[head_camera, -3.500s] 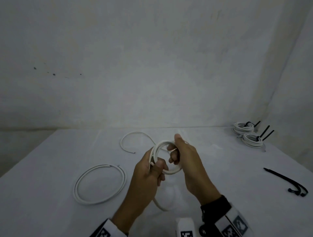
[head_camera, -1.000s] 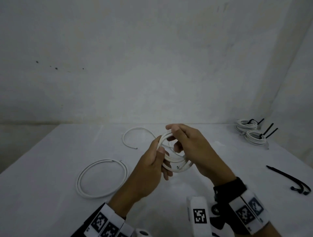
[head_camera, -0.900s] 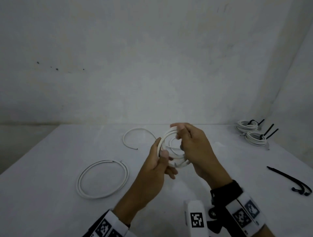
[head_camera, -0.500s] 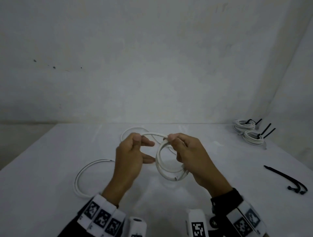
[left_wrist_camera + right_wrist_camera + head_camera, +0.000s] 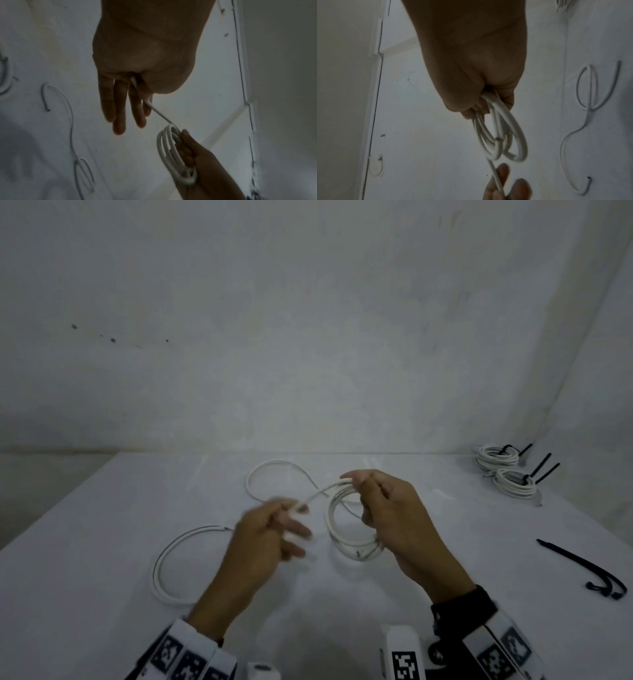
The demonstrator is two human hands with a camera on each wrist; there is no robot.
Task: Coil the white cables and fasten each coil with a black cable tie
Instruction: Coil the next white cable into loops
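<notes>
My right hand (image 5: 359, 494) grips a small coil of white cable (image 5: 346, 529) by its top, upright above the table; the same coil (image 5: 501, 134) fills the right wrist view. A straight strand (image 5: 318, 494) runs from the coil's top to my left hand (image 5: 294, 518), which pinches it between thumb and forefinger, the other fingers straight (image 5: 118, 112). Behind the hands, the loose tail (image 5: 270, 470) curves on the table. A second white cable (image 5: 171, 556) lies in one wide loop at the left. Black cable ties (image 5: 582, 570) lie at the right.
Two finished coils (image 5: 496, 455) (image 5: 513, 482) with black ties sit at the far right corner by the wall. The white table (image 5: 102, 542) ends at a wall behind and on the right. Its left edge drops off.
My left hand let go of the coil, took a strand at its top and drew it left and down. The right hand kept its grip on the coil.
</notes>
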